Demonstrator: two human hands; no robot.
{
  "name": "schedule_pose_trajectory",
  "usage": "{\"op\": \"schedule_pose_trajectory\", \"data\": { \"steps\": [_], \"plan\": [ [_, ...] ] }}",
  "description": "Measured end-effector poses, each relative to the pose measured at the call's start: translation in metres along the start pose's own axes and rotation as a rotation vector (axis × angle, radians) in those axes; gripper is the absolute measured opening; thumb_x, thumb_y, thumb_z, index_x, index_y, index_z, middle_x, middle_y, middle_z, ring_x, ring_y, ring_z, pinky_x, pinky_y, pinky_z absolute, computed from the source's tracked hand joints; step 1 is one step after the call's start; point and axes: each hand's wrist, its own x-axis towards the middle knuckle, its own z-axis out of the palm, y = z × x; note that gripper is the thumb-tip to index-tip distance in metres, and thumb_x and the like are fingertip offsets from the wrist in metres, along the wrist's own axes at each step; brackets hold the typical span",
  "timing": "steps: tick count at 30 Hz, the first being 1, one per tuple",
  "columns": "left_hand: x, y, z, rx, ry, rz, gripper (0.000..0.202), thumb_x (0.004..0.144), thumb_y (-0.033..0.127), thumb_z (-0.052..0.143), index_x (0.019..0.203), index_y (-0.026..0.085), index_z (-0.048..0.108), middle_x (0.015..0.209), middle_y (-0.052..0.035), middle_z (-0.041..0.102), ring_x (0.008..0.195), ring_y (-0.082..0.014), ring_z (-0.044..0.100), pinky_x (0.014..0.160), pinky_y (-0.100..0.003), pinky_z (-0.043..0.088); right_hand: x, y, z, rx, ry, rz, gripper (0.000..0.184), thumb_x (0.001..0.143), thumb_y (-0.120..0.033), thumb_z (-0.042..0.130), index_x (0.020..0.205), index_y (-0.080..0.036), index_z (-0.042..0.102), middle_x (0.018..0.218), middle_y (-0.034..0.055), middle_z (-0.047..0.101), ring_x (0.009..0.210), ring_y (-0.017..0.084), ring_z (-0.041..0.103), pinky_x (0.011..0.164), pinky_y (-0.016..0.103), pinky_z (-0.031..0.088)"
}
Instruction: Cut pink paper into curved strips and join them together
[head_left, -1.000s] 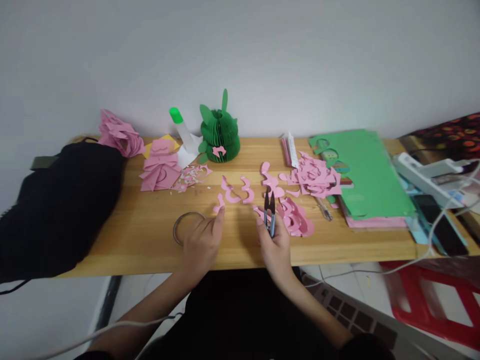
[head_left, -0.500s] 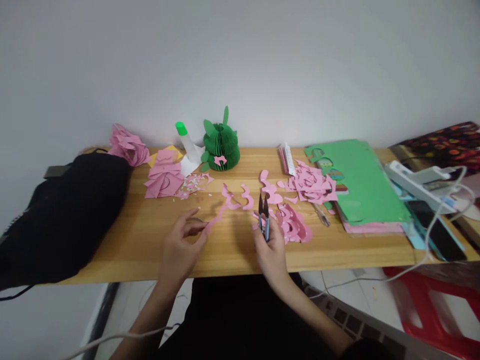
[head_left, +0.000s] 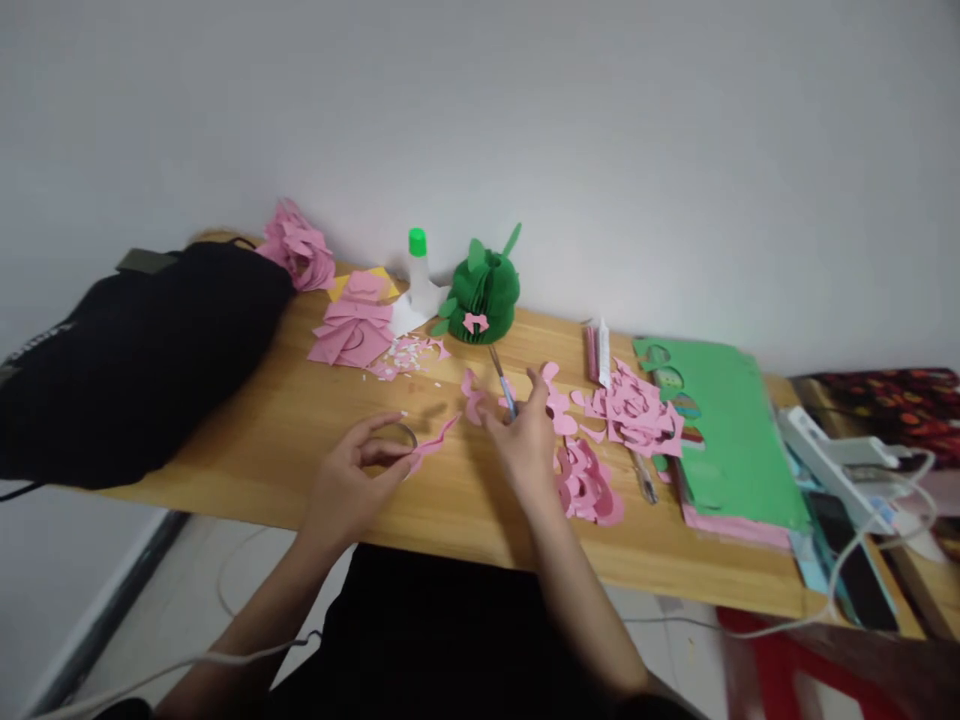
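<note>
My left hand (head_left: 358, 475) pinches a narrow, wavy pink paper strip (head_left: 436, 440) between thumb and forefinger. A thin dark curved edge shows by those fingers; I cannot make out what it is. In my right hand (head_left: 525, 440) are small thread snips (head_left: 502, 383), their blades pointing up and left, apart from the strip. A curved pink paper cutout (head_left: 472, 398) lies on the wooden table just left of the right hand, and another scalloped piece (head_left: 559, 405) lies to its right. Closer to me sits a stack of pink petal shapes (head_left: 586, 482).
Behind the hands stand a green folded-paper figure (head_left: 484, 295) and a green-capped glue bottle (head_left: 418, 262). Pink paper squares (head_left: 352, 335) and scraps (head_left: 409, 355) lie left. A black bag (head_left: 150, 360) covers the left end. Green sheets (head_left: 731, 440) and a power strip (head_left: 832, 465) occupy the right.
The view has tilted and shifted. My right hand has brought the snips up and left, over the cutouts, and their blades now lean left. The pink strip is still in my left hand.
</note>
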Motion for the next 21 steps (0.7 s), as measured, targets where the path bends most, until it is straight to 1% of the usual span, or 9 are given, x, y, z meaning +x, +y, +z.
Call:
{"op": "schedule_pose_trajectory", "data": {
  "steps": [2, 4, 8, 10, 13, 15, 17, 19, 21],
  "plan": [
    [-0.001, 0.001, -0.001, 0.0, 0.01, 0.029, 0.051, 0.063, 0.033, 0.078, 0.11, 0.02, 0.064, 0.072, 0.0002, 0.076, 0.068, -0.0186, 0.072, 0.073, -0.033, 0.059, 0.013, -0.002, 0.005, -0.092, -0.015, 0.015, 0.079, 0.069, -0.029, 0.065, 0.14, -0.008, 0.037, 0.073, 0.0059, 0.065, 0.071, 0.028, 0.063, 0.064, 0.035, 0.045],
    [-0.003, 0.002, -0.003, 0.015, 0.013, 0.06, 0.045, 0.065, 0.031, 0.077, 0.107, 0.021, 0.066, 0.073, 0.0005, 0.076, 0.067, -0.018, 0.071, 0.073, -0.033, 0.06, 0.021, 0.001, 0.008, -0.098, -0.031, 0.028, 0.077, 0.07, -0.028, 0.062, 0.14, -0.007, 0.037, 0.076, 0.0073, 0.067, 0.071, 0.027, 0.063, 0.065, 0.035, 0.046],
    [-0.002, 0.002, -0.007, 0.077, 0.024, 0.147, 0.008, 0.068, 0.027, 0.075, 0.072, 0.022, 0.071, 0.102, -0.0028, 0.076, 0.066, -0.0142, 0.07, 0.071, -0.03, 0.06, 0.03, 0.011, 0.008, -0.024, -0.078, 0.106, 0.074, 0.072, -0.028, 0.058, 0.139, -0.005, 0.037, 0.068, 0.0027, 0.063, 0.055, 0.021, 0.057, 0.056, 0.032, 0.043],
    [0.001, 0.0, -0.009, 0.083, 0.021, 0.177, 0.007, 0.069, 0.024, 0.074, 0.064, 0.022, 0.07, 0.109, -0.0026, 0.074, 0.068, -0.0134, 0.07, 0.07, -0.029, 0.06, 0.032, 0.015, 0.006, -0.015, -0.047, 0.136, 0.072, 0.071, -0.029, 0.058, 0.136, -0.006, 0.039, 0.063, -0.0016, 0.058, 0.049, 0.019, 0.051, 0.052, 0.03, 0.04],
    [0.005, -0.001, -0.008, 0.067, 0.012, 0.169, 0.004, 0.069, 0.022, 0.074, 0.07, 0.022, 0.07, 0.106, -0.003, 0.074, 0.068, -0.0134, 0.07, 0.067, -0.027, 0.06, 0.029, 0.018, 0.002, -0.02, 0.038, 0.14, 0.069, 0.069, -0.032, 0.061, 0.132, -0.009, 0.044, 0.062, -0.0045, 0.053, 0.048, 0.016, 0.047, 0.052, 0.029, 0.037],
    [0.007, 0.0, -0.006, 0.066, 0.005, 0.171, 0.006, 0.07, 0.021, 0.074, 0.073, 0.021, 0.069, 0.104, -0.003, 0.075, 0.068, -0.0132, 0.07, 0.069, -0.028, 0.06, 0.021, 0.017, -0.001, 0.003, 0.1, 0.104, 0.067, 0.07, -0.034, 0.063, 0.13, -0.011, 0.045, 0.066, -0.0046, 0.052, 0.05, 0.014, 0.045, 0.052, 0.028, 0.037],
    [0.007, 0.002, -0.002, 0.082, 0.002, 0.191, 0.014, 0.072, 0.019, 0.073, 0.085, 0.021, 0.069, 0.092, -0.0011, 0.076, 0.068, -0.0135, 0.07, 0.072, -0.028, 0.059, 0.007, 0.012, -0.002, 0.06, 0.139, 0.042, 0.064, 0.073, -0.039, 0.063, 0.129, -0.014, 0.046, 0.064, -0.0063, 0.047, 0.049, 0.013, 0.041, 0.051, 0.027, 0.035],
    [0.005, 0.005, 0.004, 0.121, 0.012, 0.235, 0.028, 0.074, 0.017, 0.073, 0.1, 0.022, 0.066, 0.078, 0.0022, 0.076, 0.069, -0.0143, 0.07, 0.077, -0.029, 0.058, -0.011, 0.003, -0.002, 0.174, 0.103, -0.012, 0.062, 0.077, -0.044, 0.062, 0.13, -0.017, 0.043, 0.059, -0.0094, 0.041, 0.046, 0.013, 0.036, 0.047, 0.026, 0.03],
    [0.001, 0.007, 0.009, 0.178, 0.033, 0.31, 0.037, 0.076, 0.016, 0.073, 0.11, 0.023, 0.062, 0.073, 0.0042, 0.075, 0.07, -0.0147, 0.071, 0.082, -0.031, 0.057, -0.027, -0.006, 0.001, 0.29, 0.029, -0.049, 0.064, 0.076, -0.044, 0.064, 0.13, -0.017, 0.042, 0.058, -0.01, 0.04, 0.044, 0.012, 0.035, 0.045, 0.025, 0.028]
  ]
}}
